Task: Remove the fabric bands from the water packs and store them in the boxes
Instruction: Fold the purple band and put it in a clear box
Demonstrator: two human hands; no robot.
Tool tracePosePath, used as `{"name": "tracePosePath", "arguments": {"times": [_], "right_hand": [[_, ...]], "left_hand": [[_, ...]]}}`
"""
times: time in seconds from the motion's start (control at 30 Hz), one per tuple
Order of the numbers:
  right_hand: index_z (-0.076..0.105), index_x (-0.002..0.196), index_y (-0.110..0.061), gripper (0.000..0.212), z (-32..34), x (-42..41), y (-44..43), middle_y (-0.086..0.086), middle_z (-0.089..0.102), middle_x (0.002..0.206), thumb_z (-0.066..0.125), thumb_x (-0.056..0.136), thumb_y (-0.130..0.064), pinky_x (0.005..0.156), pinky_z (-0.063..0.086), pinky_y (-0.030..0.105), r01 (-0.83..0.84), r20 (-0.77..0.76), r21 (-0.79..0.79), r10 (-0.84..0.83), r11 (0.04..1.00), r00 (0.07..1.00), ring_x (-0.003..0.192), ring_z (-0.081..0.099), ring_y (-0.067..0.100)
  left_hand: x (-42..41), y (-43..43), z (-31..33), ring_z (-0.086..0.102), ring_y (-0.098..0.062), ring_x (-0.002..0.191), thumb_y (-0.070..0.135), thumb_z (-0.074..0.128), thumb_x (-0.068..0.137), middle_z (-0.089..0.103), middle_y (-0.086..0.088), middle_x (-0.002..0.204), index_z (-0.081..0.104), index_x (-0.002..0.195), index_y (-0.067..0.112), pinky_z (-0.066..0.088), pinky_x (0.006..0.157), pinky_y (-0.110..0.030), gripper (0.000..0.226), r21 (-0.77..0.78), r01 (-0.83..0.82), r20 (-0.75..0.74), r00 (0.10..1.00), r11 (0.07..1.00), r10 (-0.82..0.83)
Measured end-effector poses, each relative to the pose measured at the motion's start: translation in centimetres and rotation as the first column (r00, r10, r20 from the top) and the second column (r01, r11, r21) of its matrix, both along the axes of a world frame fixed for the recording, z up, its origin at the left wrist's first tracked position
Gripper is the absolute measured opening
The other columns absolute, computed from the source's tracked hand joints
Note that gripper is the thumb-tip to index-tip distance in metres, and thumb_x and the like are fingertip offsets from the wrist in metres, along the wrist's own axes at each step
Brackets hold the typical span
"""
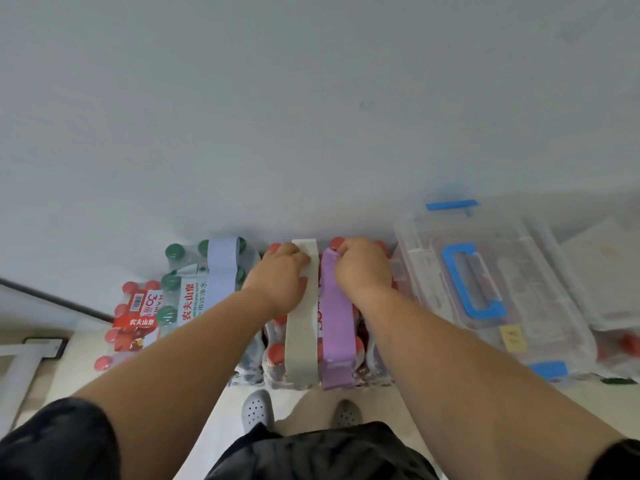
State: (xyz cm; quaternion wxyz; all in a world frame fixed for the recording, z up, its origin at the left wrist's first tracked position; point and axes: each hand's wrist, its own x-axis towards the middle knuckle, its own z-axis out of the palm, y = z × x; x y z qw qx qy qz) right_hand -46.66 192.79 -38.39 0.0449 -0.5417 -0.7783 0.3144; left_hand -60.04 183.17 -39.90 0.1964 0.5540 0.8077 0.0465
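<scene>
Fabric bands wrap the shrink-wrapped water packs that stand in a row on the pale floor against a white wall (pixel 311 98). On the middle pack of red-capped bottles (pixel 277 351) two bands lie side by side over the top and down the near face: a grey band (pixel 300 341) on the left and a purple band (pixel 336 327) just right of it, touching or nearly touching along their edges. The left hand (pixel 277 275) lies palm down at the far end of this pack, fingers curled over the left edge of the grey band and pressing on it; whether it truly grips the cloth cannot be told. The right hand (pixel 363 268) is closed, its fingertips pinching the far end of the purple band near the wall.

Left of the middle pack stands a pack of green-capped bottles (pixel 180 282) with a pale lavender band (pixel 221 268) across its top. Further left and nearer sits a lower pack with red caps and a red label (pixel 133 323).

Right of the hands a clear plastic box (pixel 540 306) with a blue handle (pixel 467 282) and blue latches rests on another pack, its lid on. A second clear box (pixel 606 271) lies just beyond it at the right edge. Two grey perforated clogs (pixel 256 410) show at the near edge, below the packs.
</scene>
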Motion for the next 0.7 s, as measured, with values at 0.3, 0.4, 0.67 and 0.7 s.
{"name": "tracePosePath", "arguments": {"times": [0.3, 0.4, 0.67, 0.7], "right_hand": [[0.076, 0.084, -0.029, 0.011, 6.4, 2.8, -3.6, -0.003, 0.077, 0.091, 0.065, 0.081, -0.031, 0.084, 0.058, 0.04, -0.05, -0.251, 0.025, 0.054, 0.998, 0.966, 0.094, 0.07, 0.025], [0.077, 0.083, -0.024, 0.005, 8.6, 5.6, -5.9, -0.007, 0.074, 0.08, 0.073, 0.085, -0.023, 0.078, 0.057, 0.036, -0.065, -0.273, 0.043, 0.074, 0.997, 0.959, 0.082, 0.07, 0.016], [0.079, 0.087, -0.019, 0.004, 12.5, 10.5, -16.0, 0.014, 0.072, 0.082, 0.076, 0.089, -0.021, 0.065, 0.049, 0.032, 0.063, -0.578, -0.14, -0.133, 0.988, 0.805, 0.068, 0.059, 0.011], [0.079, 0.088, -0.019, 0.004, 12.9, 10.7, -17.4, 0.015, 0.073, 0.085, 0.076, 0.09, -0.02, 0.069, 0.051, 0.035, 0.072, -0.604, -0.158, -0.154, 0.985, 0.782, 0.073, 0.061, 0.013]], "left_hand": [[2.5, -1.7, 7.0, 0.065, -0.002, 0.098, 0.031, 0.061, 0.096, 0.072, 0.013, 0.106, 0.071, 0.109, 0.026, 0.049, 0.088, -0.024, 0.017, 0.294, -0.211, 0.514, 0.857, 0.932, 0.032], [3.6, -3.9, 9.7, 0.061, -0.006, 0.07, 0.023, 0.067, 0.093, 0.073, 0.003, 0.078, 0.074, 0.082, 0.022, 0.046, 0.067, -0.024, 0.013, 0.331, -0.15, 0.542, 0.839, 0.932, -0.058], [4.9, -11.5, 13.9, 0.067, -0.03, 0.069, 0.016, 0.067, 0.093, 0.073, -0.007, 0.071, 0.076, 0.08, 0.016, 0.057, 0.07, -0.041, 0.016, 0.377, -0.107, 0.734, 0.64, 0.92, -0.226], [4.8, -12.4, 14.1, 0.068, -0.033, 0.071, 0.014, 0.067, 0.093, 0.073, -0.009, 0.072, 0.076, 0.081, 0.015, 0.058, 0.072, -0.042, 0.015, 0.373, -0.108, 0.759, 0.607, 0.921, -0.236]]}}
